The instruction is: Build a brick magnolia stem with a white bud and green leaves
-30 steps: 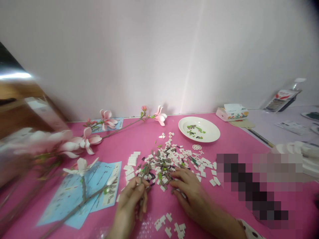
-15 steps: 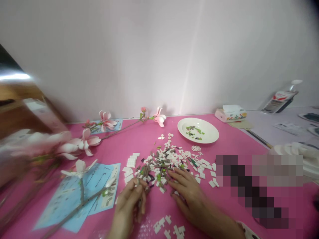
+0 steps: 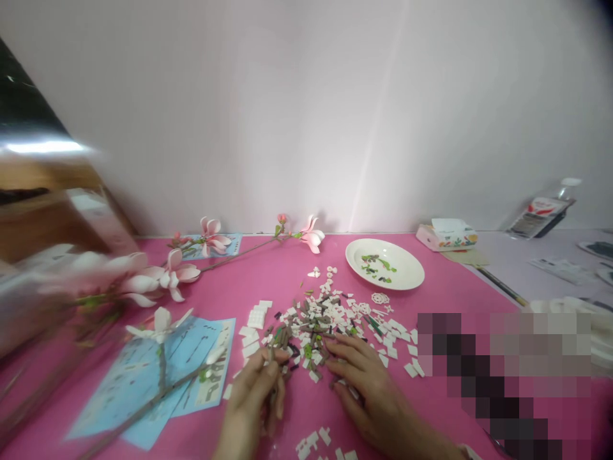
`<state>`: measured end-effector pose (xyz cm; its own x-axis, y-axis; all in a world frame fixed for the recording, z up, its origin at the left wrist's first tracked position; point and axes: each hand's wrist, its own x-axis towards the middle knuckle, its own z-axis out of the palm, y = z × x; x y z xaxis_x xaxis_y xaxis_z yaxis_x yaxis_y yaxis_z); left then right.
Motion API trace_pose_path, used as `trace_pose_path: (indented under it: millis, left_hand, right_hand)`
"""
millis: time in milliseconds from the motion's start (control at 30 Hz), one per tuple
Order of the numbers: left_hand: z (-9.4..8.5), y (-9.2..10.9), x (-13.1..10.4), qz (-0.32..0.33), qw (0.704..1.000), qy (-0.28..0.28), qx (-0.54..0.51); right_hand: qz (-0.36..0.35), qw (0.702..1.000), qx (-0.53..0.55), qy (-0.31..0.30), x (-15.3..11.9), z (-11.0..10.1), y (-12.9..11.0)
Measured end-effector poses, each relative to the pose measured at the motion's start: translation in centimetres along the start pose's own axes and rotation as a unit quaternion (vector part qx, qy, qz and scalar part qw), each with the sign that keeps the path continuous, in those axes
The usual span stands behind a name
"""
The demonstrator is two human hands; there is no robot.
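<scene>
My left hand (image 3: 253, 399) is closed around a thin brownish-grey toy brick piece (image 3: 273, 390), held upright between thumb and fingers at the near left edge of a brick pile. My right hand (image 3: 366, 383) rests with fingers spread on the near right side of the pile. Something brownish shows between its thumb and index finger, partly hidden. The heap of small building bricks (image 3: 316, 326) is mostly white, with brown, green and dark pieces mixed in. White plates (image 3: 257, 316) lie in rows left of the heap, and more white pieces (image 3: 311, 442) lie between my wrists.
Blue instruction sheets (image 3: 191, 338) lie on the left under brick-built magnolia branches (image 3: 160, 322). At the back are a pink flower (image 3: 311, 235), a white plate (image 3: 407, 275) holding green and brown pieces, and a tissue box (image 3: 454, 239). A bottle (image 3: 541, 211) stands far right.
The head view has tilted, so the table things appear slightly lower and further right. The brown piece in my left hand shows more clearly. My right hand stays at the heap.
</scene>
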<state>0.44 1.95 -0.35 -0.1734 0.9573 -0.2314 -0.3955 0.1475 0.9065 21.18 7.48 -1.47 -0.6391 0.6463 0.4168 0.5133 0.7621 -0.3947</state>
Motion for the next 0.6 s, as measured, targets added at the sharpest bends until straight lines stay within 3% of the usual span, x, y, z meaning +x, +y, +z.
trace_pose_path:
  millis: [233, 400, 600]
  left_hand:
    - [0.3, 0.4, 0.0, 0.000, 0.999, -0.032, 0.031]
    - [0.3, -0.4, 0.1, 0.015, 0.998, -0.056, 0.016]
    - [0.2, -1.5, 0.4, 0.036, 0.995, -0.075, 0.048]
  right_hand:
    - [-0.001, 0.999, 0.023, 0.046, 0.4, -0.3, 1.0]
    - [-0.006, 0.995, -0.007, 0.100, 0.6, -0.8, 1.9]
    - [0.087, 0.992, -0.034, 0.090, 0.7, -1.3, 1.5]
